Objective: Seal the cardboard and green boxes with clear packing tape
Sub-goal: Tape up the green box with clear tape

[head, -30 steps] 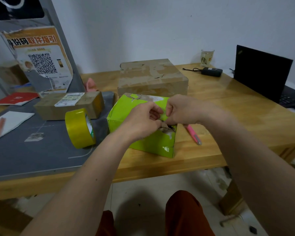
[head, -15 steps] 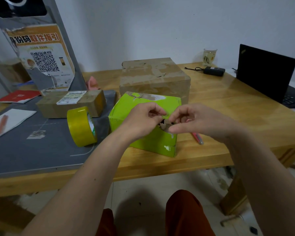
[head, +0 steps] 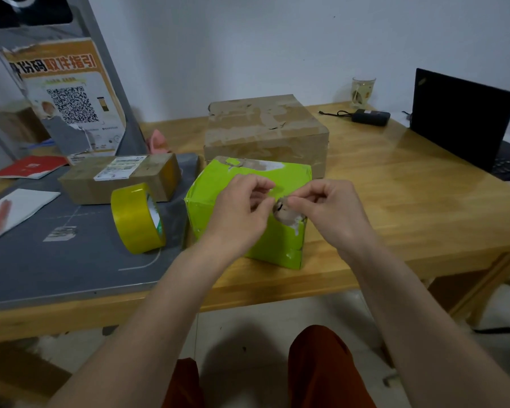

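**Green box torn at its near corner, both hands pinching a strip over the gap**

Green box [head: 242, 207] sits on the counter [head: 395, 207] close to its front edge, with a ragged hole at the upper near corner showing brown board. The left hand [head: 239, 213] and right hand [head: 327, 207] meet right over that hole, fingers curled in a pinch on what looks like a short piece of clear tape; the film itself is too faint to see for certain.

Judged from here, the main risk is the strip folding onto itself or sticking to a fingertip before it lands, leaving the tear uncovered. Pressing hard on the weakened corner could also crush it further, or nudge the box toward the counter's front edge.

Room is tight behind and left: the cardboard box [head: 265, 134] stands just behind, and the yellow tape roll [head: 136, 219] stands on edge just beside the box on a grey mat [head: 56, 260]. To the right the counter lies open as far as the laptop [head: 460, 119].
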Demonstrator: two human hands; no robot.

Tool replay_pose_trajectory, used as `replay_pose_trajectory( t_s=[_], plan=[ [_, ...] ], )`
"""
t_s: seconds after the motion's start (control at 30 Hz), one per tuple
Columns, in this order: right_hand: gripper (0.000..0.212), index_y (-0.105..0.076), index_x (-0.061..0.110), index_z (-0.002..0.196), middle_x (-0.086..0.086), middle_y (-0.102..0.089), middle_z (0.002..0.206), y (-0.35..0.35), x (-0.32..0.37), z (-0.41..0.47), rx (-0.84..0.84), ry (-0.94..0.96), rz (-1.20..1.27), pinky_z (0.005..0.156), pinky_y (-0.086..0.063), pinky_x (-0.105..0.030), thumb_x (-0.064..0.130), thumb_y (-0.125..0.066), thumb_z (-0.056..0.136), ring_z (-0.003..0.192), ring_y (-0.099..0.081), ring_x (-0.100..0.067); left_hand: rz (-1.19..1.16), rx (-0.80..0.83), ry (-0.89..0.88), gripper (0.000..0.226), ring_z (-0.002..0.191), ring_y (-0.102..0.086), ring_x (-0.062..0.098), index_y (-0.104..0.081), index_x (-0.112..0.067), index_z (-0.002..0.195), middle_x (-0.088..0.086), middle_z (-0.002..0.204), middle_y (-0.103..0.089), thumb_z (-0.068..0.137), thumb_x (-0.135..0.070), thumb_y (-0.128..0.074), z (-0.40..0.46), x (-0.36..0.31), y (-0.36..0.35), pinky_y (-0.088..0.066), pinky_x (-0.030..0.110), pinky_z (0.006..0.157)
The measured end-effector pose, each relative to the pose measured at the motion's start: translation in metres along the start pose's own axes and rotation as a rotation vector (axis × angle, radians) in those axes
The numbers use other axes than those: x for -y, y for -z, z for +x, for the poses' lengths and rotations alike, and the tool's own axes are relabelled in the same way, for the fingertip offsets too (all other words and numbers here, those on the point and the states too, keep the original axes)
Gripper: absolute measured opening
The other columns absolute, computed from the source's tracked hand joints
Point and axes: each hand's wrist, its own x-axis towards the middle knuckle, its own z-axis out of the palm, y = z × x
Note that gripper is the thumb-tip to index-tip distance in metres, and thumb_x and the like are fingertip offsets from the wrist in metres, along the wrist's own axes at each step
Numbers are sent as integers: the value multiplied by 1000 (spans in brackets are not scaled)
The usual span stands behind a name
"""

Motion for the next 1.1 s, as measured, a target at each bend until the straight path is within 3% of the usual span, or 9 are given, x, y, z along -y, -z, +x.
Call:
replay_pose_trajectory(
  t_s=[0.1, 0.23, 0.43, 0.57, 0.63, 0.73, 0.87, 0.97, 1.1],
  plan=[
    [27, -65, 25, 60, -3, -53, 58, -3, -3, 0, -23, -3, -33, 59, -38, -30, 9, -76, 78, 58, -45, -14, 286, -171, -193, 23, 94, -60, 25, -73, -7, 100, 7, 97, -66, 88, -23, -61, -18, 10, -10, -41, 21, 89],
    [24, -69, 27, 62, 1, -48, 52, -4, -4, -3, -35, -5, -16, 52, -33, -22, 11, -77, 78, 49, -36, -3, 318, -269, -291, 31, 97, -51, 20, -76, -10, 102, 3, 96, -69, 93, -26, -51, -29, 18, -18, -33, 12, 92],
    [26, -74, 32, 57, -28, -62, 70, -10, -12, -5, -92, -55, 148, 63, -39, -32, 14, -80, 75, 63, -47, -18, 358, -276, -352, 30, 99, -51, 30, -74, -9, 110, 4, 105, -67, 96, -22, -51, -32, 24, -26, -40, 26, 92],
    [22, -72, 27, 65, 6, -41, 51, -13, -13, -7, -90, -93, 216, 47, -28, -20, 11, -77, 79, 48, -32, -5, 397, -274, -370, 30, 101, -49, 30, -72, -9, 113, 5, 110, -66, 96, -21, -51, -34, 25, -27, -40, 27, 93],
    [18, -71, 27, 77, 13, -30, 48, -16, -13, -7, -106, -132, 231, 45, -26, -19, 11, -75, 80, 45, -28, -4, 416, -269, -374, 31, 101, -48, 30, -72, -9, 114, 6, 110, -66, 97, -22, -51, -34, 24, -27, -39, 28, 93],
    [18, -67, 26, 86, 7, -33, 56, -15, -11, -7, -99, -166, 261, 43, -27, -18, 10, -73, 82, 49, -32, -7, 429, -261, -377, 31, 101, -49, 30, -72, -8, 113, 6, 110, -66, 97, -22, -50, -34, 24, -26, -39, 27, 93],
    [9, -67, 19, 100, 1, -44, 64, -2, -12, -11, -95, -191, 514, 41, -31, -19, 18, -62, 93, 50, -40, -6, 446, -223, -381, 35, 106, -52, 31, -67, -6, 122, 4, 120, -66, 98, -24, -49, -34, 24, -23, -35, 24, 100],
    [12, -68, 18, 101, 2, -47, 66, -1, -20, -17, -93, -172, 547, 44, -32, -23, 15, -57, 96, 55, -42, -8, 422, -177, -436, 41, 120, -50, 28, -54, -9, 138, 2, 136, -60, 99, -22, -47, -36, 26, -26, -35, 27, 108],
    [14, -70, 20, 97, -3, -44, 65, -9, -26, -23, -42, -121, 554, 44, -34, -21, 11, -61, 92, 55, -40, -10, 409, -206, -449, 49, 129, -48, 27, -43, -10, 146, -1, 143, -52, 98, -17, -47, -37, 24, -31, -38, 36, 105]
  ],
)
